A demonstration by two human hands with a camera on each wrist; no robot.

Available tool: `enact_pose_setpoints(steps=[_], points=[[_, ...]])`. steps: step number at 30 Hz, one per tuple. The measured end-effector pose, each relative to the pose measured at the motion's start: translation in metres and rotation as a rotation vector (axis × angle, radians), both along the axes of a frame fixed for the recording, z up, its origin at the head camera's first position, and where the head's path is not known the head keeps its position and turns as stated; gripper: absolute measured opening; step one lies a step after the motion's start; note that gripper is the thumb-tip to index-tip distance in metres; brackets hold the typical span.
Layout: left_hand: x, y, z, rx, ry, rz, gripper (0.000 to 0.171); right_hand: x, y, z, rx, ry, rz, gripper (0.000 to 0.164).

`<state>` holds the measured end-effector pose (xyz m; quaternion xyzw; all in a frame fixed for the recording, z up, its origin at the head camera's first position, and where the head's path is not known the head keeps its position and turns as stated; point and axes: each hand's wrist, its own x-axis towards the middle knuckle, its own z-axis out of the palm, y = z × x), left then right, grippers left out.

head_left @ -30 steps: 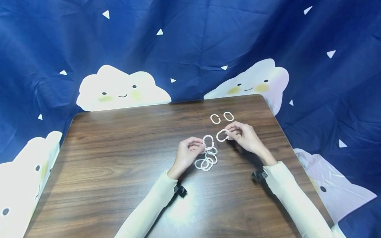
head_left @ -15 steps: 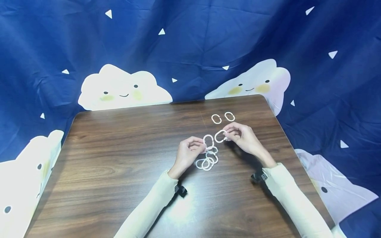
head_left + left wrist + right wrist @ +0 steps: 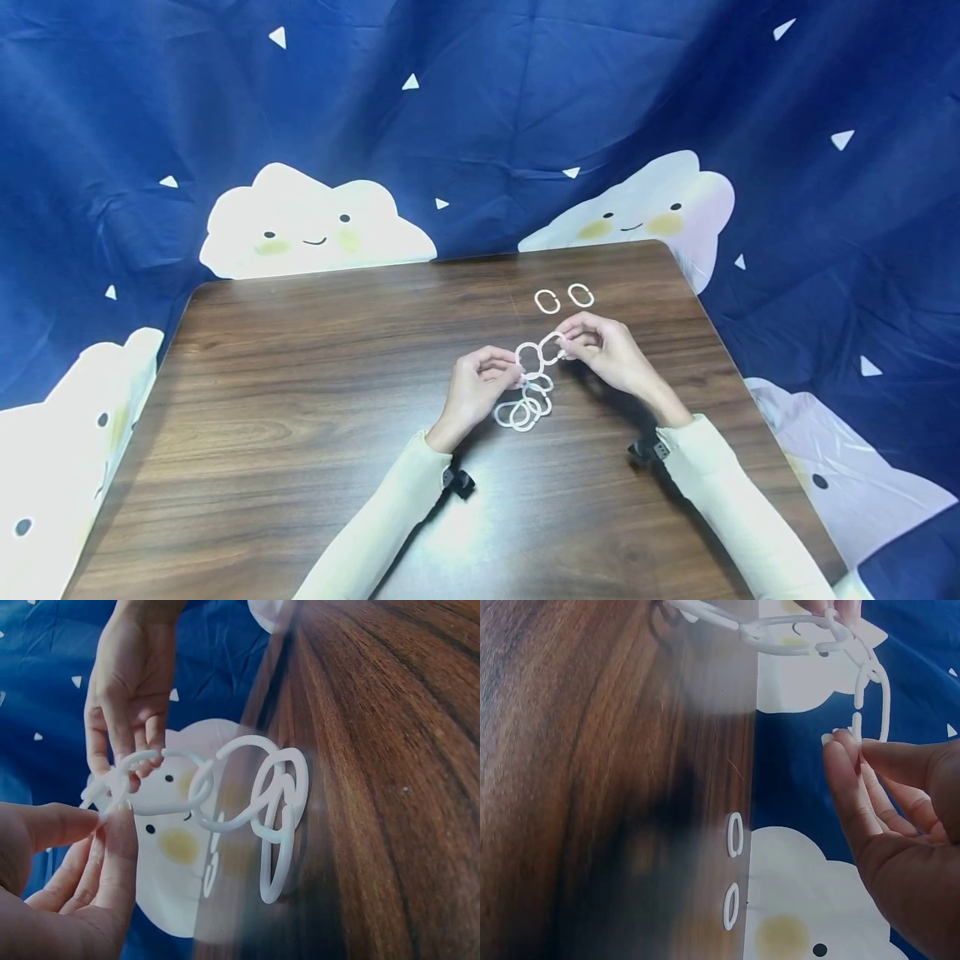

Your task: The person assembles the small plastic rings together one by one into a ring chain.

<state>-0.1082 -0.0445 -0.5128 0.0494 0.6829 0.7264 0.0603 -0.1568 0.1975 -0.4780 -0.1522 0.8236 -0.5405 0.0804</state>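
Observation:
My left hand [image 3: 476, 387] pinches the top ring of a chain of several white C-shaped plastic rings [image 3: 169, 809]. The lower rings of that chain hang down to the dark wooden table and overlap in a small cluster. Between thumb and fingers, my right hand [image 3: 611, 354] holds another white C-shaped ring [image 3: 887, 705] by one side of its gap. In the right wrist view this ring's far end loops over the chain's top ring, with the gap still showing near my fingertips. Both hands are close together above the table.
Two loose white rings, one on the left [image 3: 537, 302] and one on the right [image 3: 570, 294], lie on the wooden table [image 3: 315, 358] beyond my right hand. A blue curtain [image 3: 480, 100] with smiling clouds hangs behind the table's far edge.
My right hand has moved left with its ring, from beside the chain's top ring to overlapping it. The left hand holds nearly still; the loose rings stay put.

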Motion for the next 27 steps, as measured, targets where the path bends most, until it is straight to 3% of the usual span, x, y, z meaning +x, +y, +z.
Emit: enact_pose_setpoints(steps=[13, 27], points=[[0.003, 0.0, 0.001, -0.069, 0.002, -0.009, 0.027, 0.005, -0.009, 0.0, -0.008, -0.008, 0.009, 0.022], [0.003, 0.003, -0.003, -0.035, -0.01, -0.034, 0.021, 0.007, -0.014, -0.003, -0.03, -0.021, 0.027, 0.026]])
